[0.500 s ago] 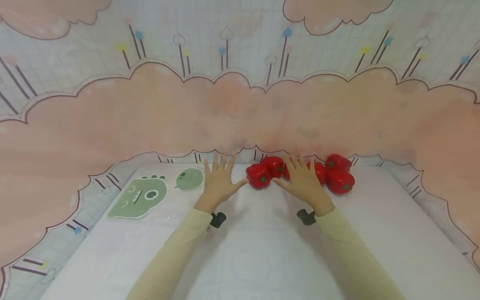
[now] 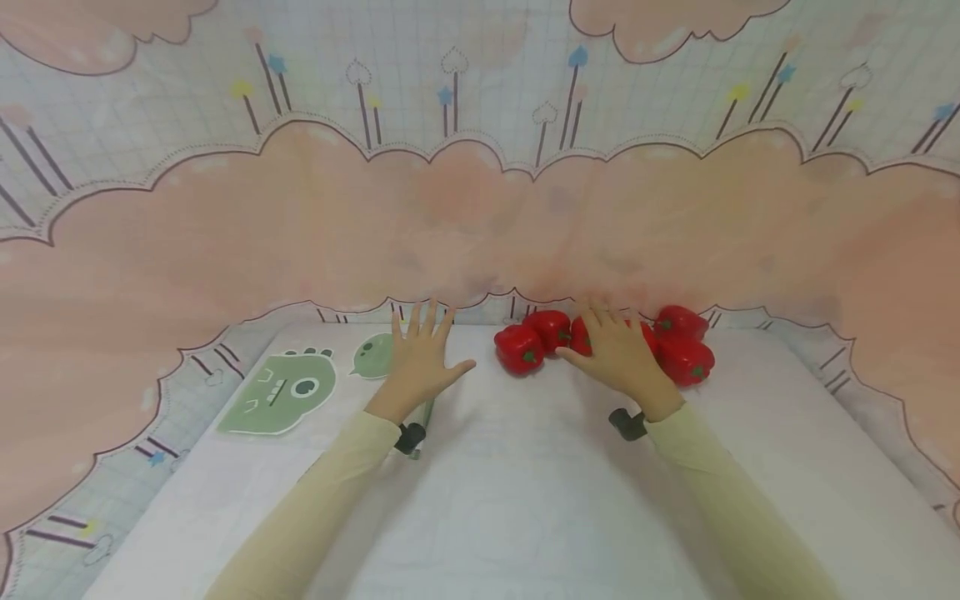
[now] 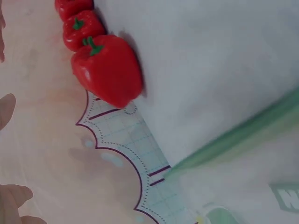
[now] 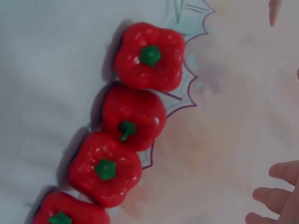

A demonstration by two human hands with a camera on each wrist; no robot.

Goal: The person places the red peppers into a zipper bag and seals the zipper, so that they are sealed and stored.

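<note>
Both hands are raised over the white table with fingers spread and nothing held. My left hand (image 2: pixel 416 362) is above the right part of a flat plastic sheet or bag printed with a green cartoon monster (image 2: pixel 281 392); its green edge strip (image 3: pixel 233 135) crosses the left wrist view. My right hand (image 2: pixel 618 358) hovers over a row of red bell peppers with green stems, overlapping the middle ones in the head view. The leftmost pepper (image 2: pixel 519 348) lies between the hands, and another pepper (image 2: pixel 684 360) is right of my right hand. In the right wrist view several peppers (image 4: pixel 149 57) line up closely.
A white table (image 2: pixel 510 500) carries everything. Behind it hangs a cloth (image 2: pixel 480 225) with pink cloud shapes, reaching down to the table's back edge by the peppers. Dark wrist cameras (image 2: pixel 628 423) are worn under both wrists.
My left hand has moved left, uncovering part of the green strip and covering more of the small green print. My right hand has shifted slightly right. The peppers stay in place.
</note>
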